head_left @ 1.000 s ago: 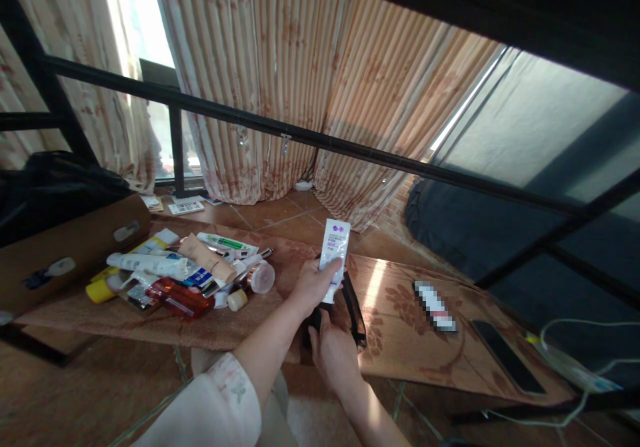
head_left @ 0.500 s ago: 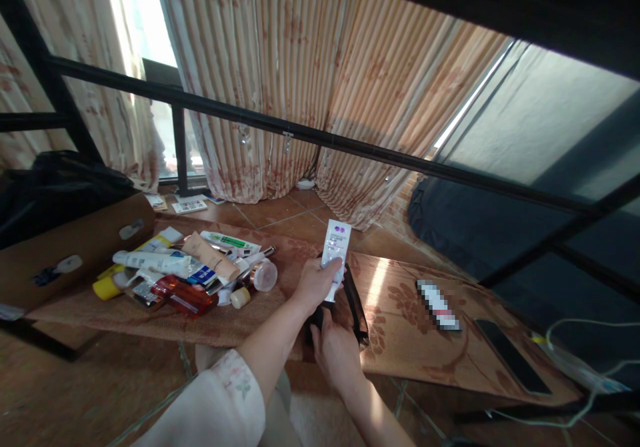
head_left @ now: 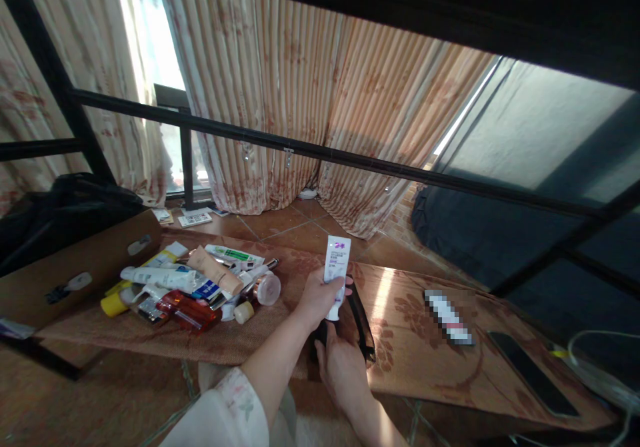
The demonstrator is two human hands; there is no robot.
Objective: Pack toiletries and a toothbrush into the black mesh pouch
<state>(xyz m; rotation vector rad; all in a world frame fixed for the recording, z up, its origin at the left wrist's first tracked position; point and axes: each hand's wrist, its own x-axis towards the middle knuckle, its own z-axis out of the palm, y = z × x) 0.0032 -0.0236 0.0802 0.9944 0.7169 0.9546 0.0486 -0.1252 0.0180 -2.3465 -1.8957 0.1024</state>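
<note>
The left hand [head_left: 318,299] is clamped around the white tube [head_left: 338,260], holding it near-upright over the black bag [head_left: 361,315]; the right hand [head_left: 346,370] grips the bag's near side on the cloth-covered table [head_left: 420,364]

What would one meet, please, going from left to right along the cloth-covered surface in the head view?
Cardboard box, red bottle, small cream cap, round jar, white tube in the left hand, pixelated item, dark flat device.

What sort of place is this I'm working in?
Probably a room in a home: floor-length patterned curtains, a tiled floor, and a heap of toiletries on a brown cloth.
</note>
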